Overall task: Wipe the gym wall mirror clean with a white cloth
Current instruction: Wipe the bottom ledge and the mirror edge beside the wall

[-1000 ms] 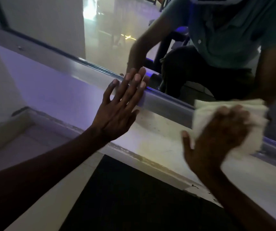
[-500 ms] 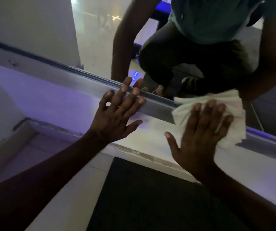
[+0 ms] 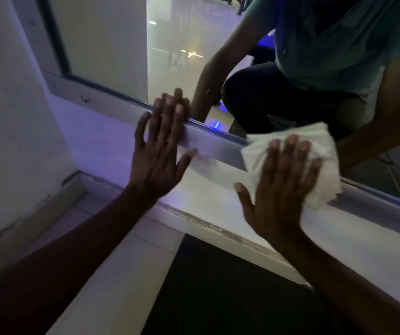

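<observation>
The wall mirror (image 3: 177, 39) fills the upper part of the view and shows a crouching person's reflection. Its metal bottom frame (image 3: 218, 147) runs diagonally from upper left to lower right. My left hand (image 3: 160, 151) lies flat with straight fingers against the wall and the frame, its fingertips at the glass edge. My right hand (image 3: 283, 187) presses the white cloth (image 3: 324, 143) with straight, spread fingers onto the frame and the lowest strip of the mirror. The crumpled cloth sticks out above and to the right of my fingers.
Below the frame is a pale wall band (image 3: 102, 141) lit violet, ending in a worn ledge (image 3: 194, 218). A black floor mat (image 3: 230, 293) lies beneath my arms. A side wall (image 3: 5, 117) closes the corner on the left.
My right hand went from curled round the cloth to flat on it, and slid with it leftward along the frame. My left hand stayed pressed at the mirror's lower edge.
</observation>
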